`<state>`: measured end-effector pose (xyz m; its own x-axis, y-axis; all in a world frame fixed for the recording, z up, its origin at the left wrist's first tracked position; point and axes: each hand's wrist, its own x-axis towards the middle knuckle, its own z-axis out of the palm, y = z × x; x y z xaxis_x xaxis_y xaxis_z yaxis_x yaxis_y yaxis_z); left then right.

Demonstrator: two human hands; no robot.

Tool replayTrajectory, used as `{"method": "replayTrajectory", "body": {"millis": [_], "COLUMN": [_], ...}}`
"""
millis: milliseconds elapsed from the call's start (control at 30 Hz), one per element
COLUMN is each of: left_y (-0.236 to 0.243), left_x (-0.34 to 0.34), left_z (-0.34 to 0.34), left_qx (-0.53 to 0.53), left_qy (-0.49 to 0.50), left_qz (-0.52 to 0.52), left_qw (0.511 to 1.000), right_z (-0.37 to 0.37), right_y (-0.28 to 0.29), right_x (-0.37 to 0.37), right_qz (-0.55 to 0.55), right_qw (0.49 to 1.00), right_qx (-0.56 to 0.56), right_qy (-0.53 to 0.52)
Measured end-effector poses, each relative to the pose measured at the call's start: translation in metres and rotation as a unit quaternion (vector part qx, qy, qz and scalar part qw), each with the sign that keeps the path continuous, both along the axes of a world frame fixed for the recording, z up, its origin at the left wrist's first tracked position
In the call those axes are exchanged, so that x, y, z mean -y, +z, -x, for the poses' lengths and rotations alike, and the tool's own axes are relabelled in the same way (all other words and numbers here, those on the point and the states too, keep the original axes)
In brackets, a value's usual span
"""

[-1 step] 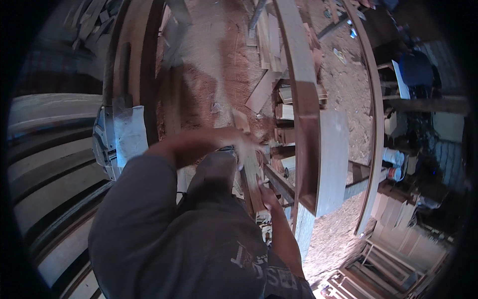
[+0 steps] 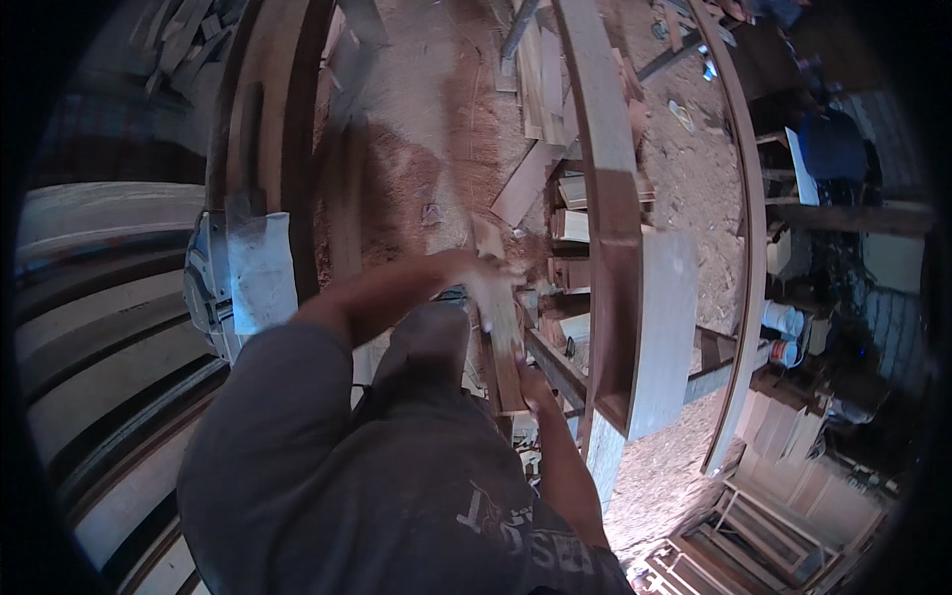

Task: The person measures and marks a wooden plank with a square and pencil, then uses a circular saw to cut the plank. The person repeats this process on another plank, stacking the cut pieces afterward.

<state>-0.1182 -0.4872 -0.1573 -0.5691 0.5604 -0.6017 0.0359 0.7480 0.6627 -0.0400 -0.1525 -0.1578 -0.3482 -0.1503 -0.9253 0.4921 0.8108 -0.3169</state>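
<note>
A narrow wooden board (image 2: 506,352) runs lengthwise before me, just right of my raised knee, its pale face turned up. My left hand (image 2: 486,281), a little blurred, reaches across the board's far part, with its thumb and fingers around it. Nearer to me, my right hand (image 2: 535,386) grips the right edge close to the board's near end. The fingertips under the board are hidden.
On the right stands a long wooden frame (image 2: 610,188) with a pale panel (image 2: 662,332) against it. Stacked offcuts (image 2: 570,224) lie beyond. At left, a thick beam (image 2: 263,119) carries a hand tool and a whitish sheet (image 2: 262,273). Sawdust covers the ground (image 2: 407,188).
The board has tilted slightly, so more of its pale upper face shows. Both hands stay on it, with the left shifted a little. The view has moved slightly.
</note>
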Motion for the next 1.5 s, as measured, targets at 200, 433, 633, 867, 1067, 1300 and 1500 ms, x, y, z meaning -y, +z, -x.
{"method": "replayTrajectory", "body": {"millis": [200,433,633,867,1067,1300,1500], "left_y": [-0.123,-0.097,-0.076,-0.096,-0.112,-0.17,-0.242], "left_x": [0.055,0.042,0.062,0.114,0.152,0.198,0.254], "left_z": [-0.09,-0.212,-0.206,-0.111,-0.009,0.109,0.212], "left_qx": [0.083,0.294,0.317,0.273,0.084,0.084,0.011], "left_qy": [0.395,0.442,0.363,0.423,0.427,0.262,0.278], "left_qz": [-0.128,-0.054,-0.042,-0.077,0.005,0.176,0.23], "left_qw": [0.906,0.845,0.875,0.861,0.901,0.945,0.932], "right_z": [0.069,0.156,0.244,0.341,0.36,0.422,0.511], "right_y": [-0.068,-0.153,-0.173,-0.23,-0.288,-0.314,-0.38], "right_x": [0.079,0.192,0.255,0.268,0.273,0.311,0.271], "right_qz": [0.01,0.029,-0.181,-0.213,-0.333,-0.357,-0.44], "right_qw": [0.989,0.914,0.886,0.85,0.821,0.858,0.823], "right_qx": [-0.03,-0.083,-0.222,-0.282,-0.206,-0.317,-0.284], "right_qy": [-0.148,-0.397,-0.365,-0.39,-0.415,-0.189,0.221]}}
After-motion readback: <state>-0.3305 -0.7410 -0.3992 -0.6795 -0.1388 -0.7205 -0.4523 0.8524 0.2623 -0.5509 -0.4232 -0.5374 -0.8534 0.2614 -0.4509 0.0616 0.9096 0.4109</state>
